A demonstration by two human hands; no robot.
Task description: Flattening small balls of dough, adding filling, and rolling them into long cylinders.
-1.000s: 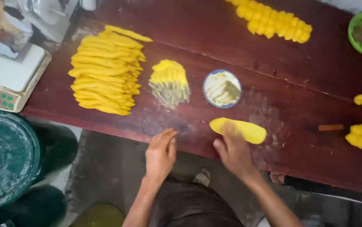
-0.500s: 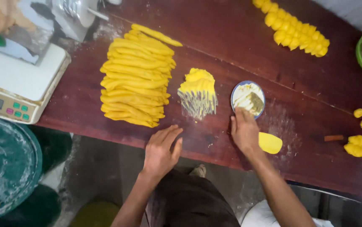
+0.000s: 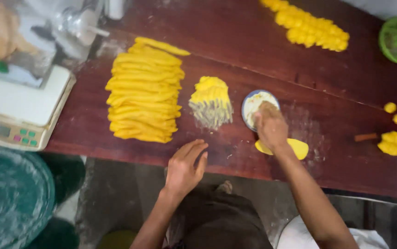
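Note:
My right hand (image 3: 270, 125) reaches into a small blue-rimmed dish (image 3: 250, 104) of pale flour, fingertips down in the powder. Just under its wrist lies a flattened yellow dough oval (image 3: 296, 147) on the dark wooden table (image 3: 235, 152). My left hand (image 3: 185, 167) rests flat at the table's near edge, fingers together, holding nothing. A short stack of yellow dough sheets dusted with flour (image 3: 211, 99) lies beyond it. Left of that sits a large pile of long yellow dough strips (image 3: 145, 92).
A white digital scale (image 3: 20, 108) stands at the left, a green round tub (image 3: 11, 198) below it. Yellow dough pieces line the far edge (image 3: 310, 27); a green bowl (image 3: 396, 40) sits far right. Small dough balls (image 3: 390, 108), a dough lump (image 3: 396, 143) and a short stick (image 3: 365, 137) lie right.
My right hand left the dough oval and moved up into the flour dish. The left hand stayed at the table's edge. The view shifted, so everything sits further right.

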